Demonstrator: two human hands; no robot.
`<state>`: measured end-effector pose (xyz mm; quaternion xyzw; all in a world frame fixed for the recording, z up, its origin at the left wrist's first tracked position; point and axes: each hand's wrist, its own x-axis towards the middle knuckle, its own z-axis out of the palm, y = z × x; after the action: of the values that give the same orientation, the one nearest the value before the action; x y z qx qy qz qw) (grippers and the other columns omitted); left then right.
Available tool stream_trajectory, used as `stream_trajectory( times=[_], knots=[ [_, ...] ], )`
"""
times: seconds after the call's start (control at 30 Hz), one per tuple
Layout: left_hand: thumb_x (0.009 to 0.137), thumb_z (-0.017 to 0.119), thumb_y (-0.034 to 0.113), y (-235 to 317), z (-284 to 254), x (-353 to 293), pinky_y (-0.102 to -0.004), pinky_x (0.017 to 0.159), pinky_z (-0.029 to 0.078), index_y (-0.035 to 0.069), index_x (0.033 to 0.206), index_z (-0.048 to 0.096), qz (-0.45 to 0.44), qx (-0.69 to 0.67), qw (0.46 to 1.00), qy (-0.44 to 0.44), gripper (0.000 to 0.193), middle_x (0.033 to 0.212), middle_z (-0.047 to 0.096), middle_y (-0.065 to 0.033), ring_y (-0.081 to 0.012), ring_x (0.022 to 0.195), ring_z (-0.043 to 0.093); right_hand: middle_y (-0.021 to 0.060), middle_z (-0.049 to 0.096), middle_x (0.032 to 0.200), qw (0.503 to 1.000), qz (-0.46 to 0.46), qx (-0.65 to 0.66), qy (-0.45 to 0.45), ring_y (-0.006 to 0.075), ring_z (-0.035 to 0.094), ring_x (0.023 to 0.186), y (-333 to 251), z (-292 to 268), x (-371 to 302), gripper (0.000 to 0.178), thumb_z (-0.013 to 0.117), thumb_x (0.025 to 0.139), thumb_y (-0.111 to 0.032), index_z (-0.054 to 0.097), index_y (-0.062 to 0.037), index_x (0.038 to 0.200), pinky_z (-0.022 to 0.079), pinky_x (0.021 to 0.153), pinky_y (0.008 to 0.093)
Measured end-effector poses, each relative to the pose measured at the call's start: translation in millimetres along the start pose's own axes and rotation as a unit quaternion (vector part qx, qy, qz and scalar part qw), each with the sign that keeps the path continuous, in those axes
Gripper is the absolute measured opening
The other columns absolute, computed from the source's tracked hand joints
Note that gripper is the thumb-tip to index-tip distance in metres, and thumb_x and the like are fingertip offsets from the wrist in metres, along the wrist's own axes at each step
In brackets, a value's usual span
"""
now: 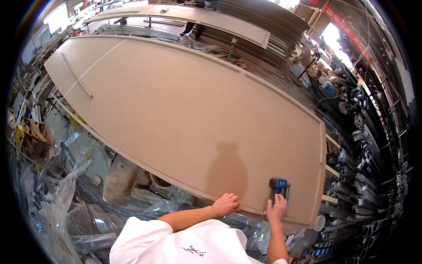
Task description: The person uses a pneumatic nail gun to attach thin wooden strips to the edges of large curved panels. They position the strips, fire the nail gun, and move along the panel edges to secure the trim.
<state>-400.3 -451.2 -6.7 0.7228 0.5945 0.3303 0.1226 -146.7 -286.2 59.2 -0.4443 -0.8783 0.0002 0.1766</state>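
A large beige panel (176, 110) with narrow strips along its edges lies in front of me. At its near edge my left hand (226, 205) is closed, fingers curled over the edge strip (253, 210); whatever they hold is hidden. My right hand (276, 208) is by the near right corner, its fingers stretched and apart. Just beyond those fingertips lies a blue and black nail gun (278, 185) with a long silver bar (288, 200) beside it. Whether the fingers touch the tool is hard to see.
A loose thin strip (77, 75) lies on the panel's far left. Clear plastic wrap (96, 220) covers the floor at left. Metal profiles (358, 176) crowd the right side. Beyond stands another long panel (193, 15), a person's legs (193, 30) behind it, near stacked boards (263, 15).
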Motion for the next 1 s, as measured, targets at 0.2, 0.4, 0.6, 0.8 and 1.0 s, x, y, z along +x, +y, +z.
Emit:
stream_trajectory(
  times=[0.2, 0.4, 0.6, 0.8, 1.0],
  knots=[
    [0.087, 0.074, 0.031, 1.4, -7.5, -0.2, -0.0430, 0.091, 0.045, 0.012, 0.105, 0.073, -0.016, -0.037, 0.999, 0.021, 0.027, 0.106, 0.061, -0.0079, -0.0281, 0.109, 0.057, 0.0169, 0.060, 0.120, 0.967, -0.180, 0.119, -0.135, 0.0372, 0.055, 0.114, -63.6, 36.8, -38.2, 0.057, 0.084, 0.079, -0.035, 0.066, -0.0053, 0.124, 0.045, 0.097, 0.0501],
    [0.083, 0.077, 0.021, -37.5, -86.0, -62.7, -0.0518, 0.109, 0.038, 0.009, 0.123, 0.068, -0.307, 0.090, 0.886, 0.335, 0.043, 0.130, 0.058, -0.0157, -0.0383, 0.125, 0.050, 0.0151, 0.055, 0.117, 0.970, -0.147, 0.147, -0.127, 0.0368, 0.052, 0.112, -61.7, 49.6, -34.8, 0.046, 0.083, 0.081, -0.032, 0.063, -0.0077, 0.115, 0.042, 0.096, 0.0513],
    [0.088, 0.081, 0.029, -185.5, -171.3, -184.1, -0.0513, 0.106, 0.042, -0.013, 0.139, 0.044, -0.617, -0.062, 0.437, 0.652, 0.076, 0.138, 0.052, -0.0266, -0.0395, 0.130, 0.051, 0.0154, 0.054, 0.118, 0.967, -0.124, 0.156, -0.160, 0.0385, 0.050, 0.116, -53.6, 55.2, -42.8, 0.044, 0.082, 0.082, -0.033, 0.059, -0.0086, 0.112, 0.039, 0.101, 0.0551],
    [0.095, 0.066, 0.010, -258.5, -181.4, -248.7, -0.0443, 0.083, 0.055, -0.017, 0.131, 0.049, -0.523, -0.329, 0.296, 0.728, 0.048, 0.122, 0.064, -0.0220, -0.0311, 0.106, 0.066, 0.0159, 0.053, 0.117, 0.961, -0.152, 0.167, -0.163, 0.0386, 0.050, 0.115, -48.4, 61.5, -38.3, 0.045, 0.082, 0.083, -0.035, 0.060, -0.0081, 0.111, 0.038, 0.101, 0.0549],
    [0.092, 0.064, 0.003, -224.3, -210.6, -182.1, -0.0329, 0.050, 0.041, -0.003, 0.106, 0.055, -0.454, -0.287, 0.304, 0.787, 0.017, 0.075, 0.056, -0.0051, -0.0138, 0.056, 0.050, 0.0162, 0.054, 0.116, 0.963, -0.130, 0.173, -0.159, 0.0386, 0.050, 0.113, -44.2, 50.0, -33.6, 0.042, 0.082, 0.083, -0.034, 0.062, -0.0071, 0.110, 0.039, 0.099, 0.0539]
  ],
)
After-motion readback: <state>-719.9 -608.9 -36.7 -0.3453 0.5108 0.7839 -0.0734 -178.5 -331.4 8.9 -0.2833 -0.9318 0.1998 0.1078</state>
